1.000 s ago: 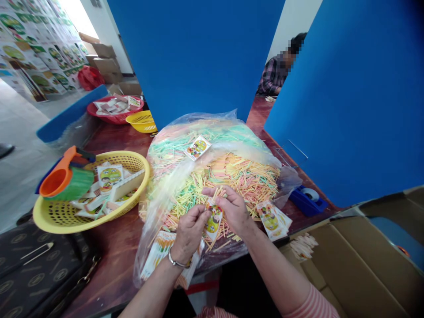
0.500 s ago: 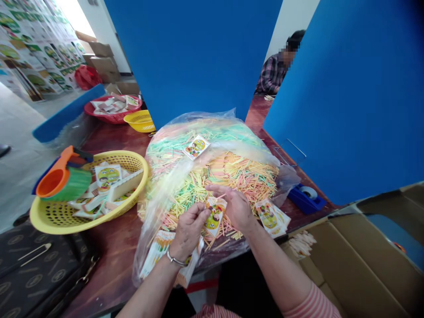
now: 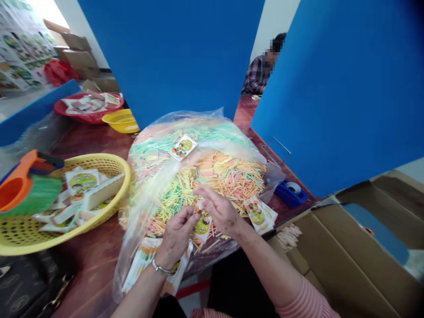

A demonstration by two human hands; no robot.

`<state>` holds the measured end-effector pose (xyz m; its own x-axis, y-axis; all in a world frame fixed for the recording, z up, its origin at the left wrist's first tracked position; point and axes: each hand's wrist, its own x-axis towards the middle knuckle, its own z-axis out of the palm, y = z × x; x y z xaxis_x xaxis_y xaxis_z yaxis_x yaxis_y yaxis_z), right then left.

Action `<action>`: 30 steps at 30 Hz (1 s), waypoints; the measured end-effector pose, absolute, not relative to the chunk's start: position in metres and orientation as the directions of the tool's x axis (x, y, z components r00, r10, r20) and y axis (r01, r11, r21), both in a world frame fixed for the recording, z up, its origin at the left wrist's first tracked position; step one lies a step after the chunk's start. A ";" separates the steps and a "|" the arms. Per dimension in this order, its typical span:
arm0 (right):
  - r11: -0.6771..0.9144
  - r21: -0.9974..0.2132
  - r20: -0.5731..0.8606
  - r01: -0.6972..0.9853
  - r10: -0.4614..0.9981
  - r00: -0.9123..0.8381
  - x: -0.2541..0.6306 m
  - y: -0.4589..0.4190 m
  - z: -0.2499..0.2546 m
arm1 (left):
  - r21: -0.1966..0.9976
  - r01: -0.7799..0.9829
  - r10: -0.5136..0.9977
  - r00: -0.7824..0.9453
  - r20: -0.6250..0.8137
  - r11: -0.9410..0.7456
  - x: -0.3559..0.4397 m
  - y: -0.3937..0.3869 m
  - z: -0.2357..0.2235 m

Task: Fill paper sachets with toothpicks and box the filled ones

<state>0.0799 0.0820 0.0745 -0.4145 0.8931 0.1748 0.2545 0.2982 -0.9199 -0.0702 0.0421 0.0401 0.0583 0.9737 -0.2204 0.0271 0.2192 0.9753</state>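
My left hand pinches the edge of a small printed paper packet with a green and yellow label. My right hand sits just above it, fingertips at the packet's top edge; anything in those fingers is too small to tell. Both hands are over a large heap of pastel paper sticks lying in a clear plastic bag. A stack of printed packets lies under my left wrist, and more packets lie to the right of the heap.
A yellow basket of packets with an orange scoop stands left. Behind it are a red basket and a small yellow basket. A blue tape dispenser and cardboard box sit right. Blue partitions flank a distant co-worker.
The whole scene has shifted left in view as my head turned. My hands stay over the packet, with the right fingers now closer to its top edge.
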 end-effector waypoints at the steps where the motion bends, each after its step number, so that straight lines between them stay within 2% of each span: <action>1: 0.368 -0.884 0.203 0.289 0.858 -0.472 0.082 0.081 0.078 | 0.975 0.028 0.973 0.072 -0.220 0.219 -0.071 0.042 0.041; 4: 0.497 -0.803 0.250 0.329 0.782 -0.571 0.086 0.076 0.084 | 0.967 0.057 0.948 0.190 -0.253 0.247 -0.072 0.041 0.043; 6: 0.541 -0.766 0.222 0.348 0.730 -0.647 0.087 0.073 0.086 | 0.961 0.082 0.927 0.254 -0.276 0.263 -0.072 0.039 0.043; 9: 0.630 -0.687 0.183 0.362 0.632 -0.753 0.090 0.068 0.083 | 0.958 0.082 0.927 0.243 -0.286 0.274 -0.071 0.035 0.042; 10: 0.633 -0.680 0.198 0.371 0.645 -0.738 0.092 0.065 0.082 | 0.956 0.076 0.929 0.227 -0.292 0.282 -0.071 0.033 0.041; 12: 0.542 -0.730 0.245 0.416 0.776 -0.581 0.096 0.059 0.078 | 0.951 0.049 0.933 0.188 -0.308 0.304 -0.069 0.031 0.040; 14: 0.371 -0.828 0.231 0.421 0.909 -0.347 0.099 0.050 0.072 | 0.953 -0.026 0.945 0.134 -0.297 0.303 -0.064 0.030 0.040; 17: 0.185 -0.915 0.123 0.357 0.974 -0.190 0.099 0.033 0.063 | 0.958 -0.178 0.974 0.072 -0.214 0.224 -0.048 0.029 0.041; 19: 0.092 -0.946 0.062 0.312 0.993 -0.104 0.100 0.024 0.057 | 0.962 -0.181 0.977 0.083 -0.195 0.207 -0.034 0.027 0.044; 22: -0.060 -0.954 -0.036 0.293 0.995 0.089 0.119 0.016 0.050 | 0.958 -0.064 0.951 0.152 -0.269 0.281 -0.019 0.022 0.050; 24: -0.108 -0.918 -0.051 0.381 0.986 0.156 0.146 0.016 0.042 | 0.952 0.034 0.938 0.159 -0.307 0.305 -0.020 0.017 0.051; 25: -0.100 -0.888 -0.020 0.448 0.983 0.181 0.161 0.018 0.035 | 0.951 0.095 0.942 0.139 -0.305 0.294 -0.024 0.014 0.049; 27: 0.001 -0.758 0.145 0.652 0.975 0.167 0.191 0.023 0.018 | 0.936 0.262 0.962 0.072 -0.264 0.237 -0.040 0.008 0.044; 30: 0.115 -0.542 0.319 0.832 0.945 0.077 0.216 0.032 -0.009 | 0.832 0.539 0.990 -0.025 -0.140 0.131 -0.076 -0.004 0.032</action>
<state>0.2157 0.0315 -0.0090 0.0767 0.9447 0.3188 0.8322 0.1155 -0.5423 -0.0759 -0.0040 0.0322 -0.0249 0.9898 -0.1400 0.5388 0.1313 0.8321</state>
